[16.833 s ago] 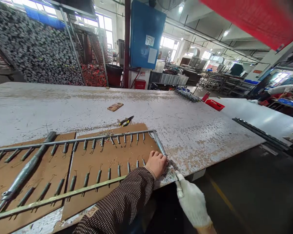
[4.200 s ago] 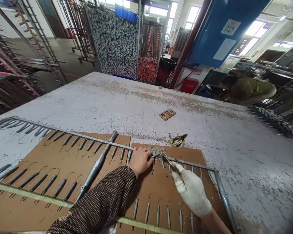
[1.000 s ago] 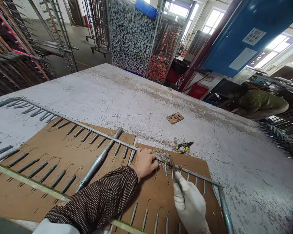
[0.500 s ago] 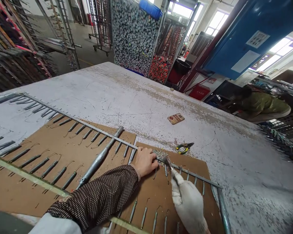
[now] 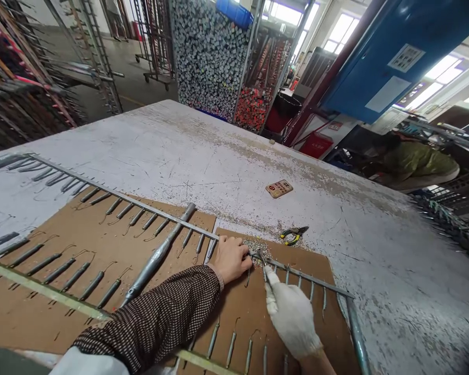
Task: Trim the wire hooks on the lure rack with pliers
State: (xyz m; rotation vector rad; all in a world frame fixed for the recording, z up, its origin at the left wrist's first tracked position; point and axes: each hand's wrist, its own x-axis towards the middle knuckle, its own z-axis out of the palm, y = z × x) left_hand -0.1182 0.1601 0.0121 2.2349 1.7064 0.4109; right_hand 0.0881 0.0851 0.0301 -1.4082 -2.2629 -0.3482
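Note:
My bare left hand (image 5: 231, 259) grips a grey metal bar (image 5: 144, 207) at its middle, fingers curled over it. Small coated rods with wire hooks (image 5: 127, 210) hang off the bar in a row. My right hand (image 5: 291, 312), in a white glove, is closed around a small hand tool (image 5: 262, 258) with a grey metal head; its exact kind is unclear. The tool's head is at the bar just right of my left fingers, among scattered chips (image 5: 254, 245). A thick grey tube (image 5: 160, 255) crosses under the bar.
Yellow-handled pliers (image 5: 294, 235) and a printed card (image 5: 279, 188) lie on the white table (image 5: 172, 140). Brown cardboard (image 5: 101, 224) is under the frame. A second bar with hooked rods (image 5: 42, 289) runs nearer me. A person in green (image 5: 422, 161) bends at the right.
My right hand and the tool have moved a little left and upward, along the bar toward my left hand. The left hand keeps its hold on the bar. The view has shifted slightly.

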